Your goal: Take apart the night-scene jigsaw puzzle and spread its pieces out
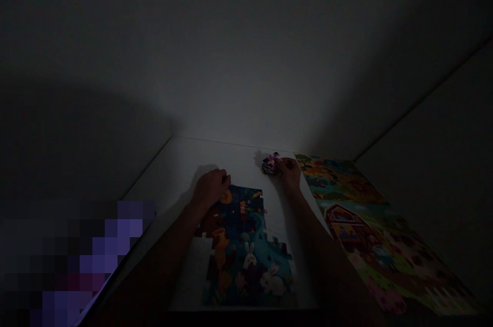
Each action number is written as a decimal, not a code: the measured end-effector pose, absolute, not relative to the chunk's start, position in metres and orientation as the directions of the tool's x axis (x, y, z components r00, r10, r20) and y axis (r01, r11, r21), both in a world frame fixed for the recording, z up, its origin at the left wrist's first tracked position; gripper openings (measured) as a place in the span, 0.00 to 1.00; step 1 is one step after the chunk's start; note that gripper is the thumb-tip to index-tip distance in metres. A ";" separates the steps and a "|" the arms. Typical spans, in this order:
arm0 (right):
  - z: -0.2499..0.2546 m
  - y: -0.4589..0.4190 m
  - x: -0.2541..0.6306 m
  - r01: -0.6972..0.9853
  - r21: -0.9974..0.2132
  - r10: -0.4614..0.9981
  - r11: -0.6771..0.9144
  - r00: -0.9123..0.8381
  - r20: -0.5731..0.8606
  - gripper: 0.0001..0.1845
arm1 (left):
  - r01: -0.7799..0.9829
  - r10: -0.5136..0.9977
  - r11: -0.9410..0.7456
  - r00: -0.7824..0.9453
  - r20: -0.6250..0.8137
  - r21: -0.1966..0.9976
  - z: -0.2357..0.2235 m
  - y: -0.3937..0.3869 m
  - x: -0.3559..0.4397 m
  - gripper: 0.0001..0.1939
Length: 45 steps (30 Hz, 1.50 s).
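Note:
A partly assembled jigsaw puzzle [249, 237] lies on the white tabletop, dark blue and teal, with rabbits and other animals and a stepped outline. My left hand [211, 187] rests at its upper left corner, fingers curled and pressed together; what they hold, if anything, is hidden. Past the puzzle's upper right, my right hand [290, 172] pinches a few puzzle pieces [270, 162], pink and black with white stripes. These pieces are just above the table and apart from the puzzle, with a shadow to their left.
Along the table's right side lie colourful farm-scene pictures [370, 245] with a red barn and animals. The white table [234, 160] meets a pale wall [239, 70] at its far edge. A blurred-out purplish area [111, 255] is at lower left. The light is dim.

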State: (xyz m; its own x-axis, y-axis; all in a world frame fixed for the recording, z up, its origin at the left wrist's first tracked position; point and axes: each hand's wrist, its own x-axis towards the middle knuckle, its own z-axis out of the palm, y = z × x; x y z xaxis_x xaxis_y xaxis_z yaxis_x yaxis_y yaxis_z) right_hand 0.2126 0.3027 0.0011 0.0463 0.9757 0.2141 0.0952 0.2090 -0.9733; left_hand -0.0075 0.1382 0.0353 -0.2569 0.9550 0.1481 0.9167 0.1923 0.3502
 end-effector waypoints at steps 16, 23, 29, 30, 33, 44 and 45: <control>0.004 0.297 0.215 0.201 -0.961 0.978 0.189 0.049 0.202 0.28 | 0.821 0.940 0.201 -0.316 0.132 0.534 0.043 0.128 -0.017 0.11; 0.000 0.298 0.216 0.199 -0.963 0.982 0.179 0.022 0.187 0.27 | 0.759 0.931 0.187 -0.339 0.133 0.623 0.045 0.121 -0.028 0.12; -0.003 0.300 0.218 0.206 -0.954 0.976 0.218 -0.016 0.219 0.24 | 0.688 0.974 0.043 -0.191 0.124 0.724 0.042 0.120 -0.028 0.10; -0.004 0.301 0.218 0.215 -0.952 0.975 0.219 -0.019 0.220 0.24 | 0.674 0.979 0.026 -0.168 0.118 0.739 0.042 0.120 -0.028 0.10; -0.008 0.302 0.219 0.225 -0.949 0.975 0.221 -0.015 0.224 0.23 | 0.593 0.990 -0.018 -0.103 0.098 0.805 0.040 0.117 -0.033 0.12; 0.000 0.295 0.220 0.257 -0.937 0.949 0.236 0.147 0.279 0.18 | 0.534 0.999 0.012 -0.049 0.017 0.845 0.043 0.114 -0.044 0.12; 0.001 0.295 0.220 0.249 -0.940 0.947 0.235 0.160 0.280 0.18 | 0.527 0.999 0.010 -0.048 0.018 0.850 0.044 0.114 -0.043 0.12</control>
State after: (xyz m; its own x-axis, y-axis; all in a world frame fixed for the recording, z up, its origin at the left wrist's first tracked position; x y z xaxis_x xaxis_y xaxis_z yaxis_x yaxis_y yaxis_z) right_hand 0.2201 0.2947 0.0005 0.1600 0.9467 0.2795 0.2487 0.2354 -0.9396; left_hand -0.0431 0.1143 0.0436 -0.0485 0.9987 0.0178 0.5271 0.0105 0.8497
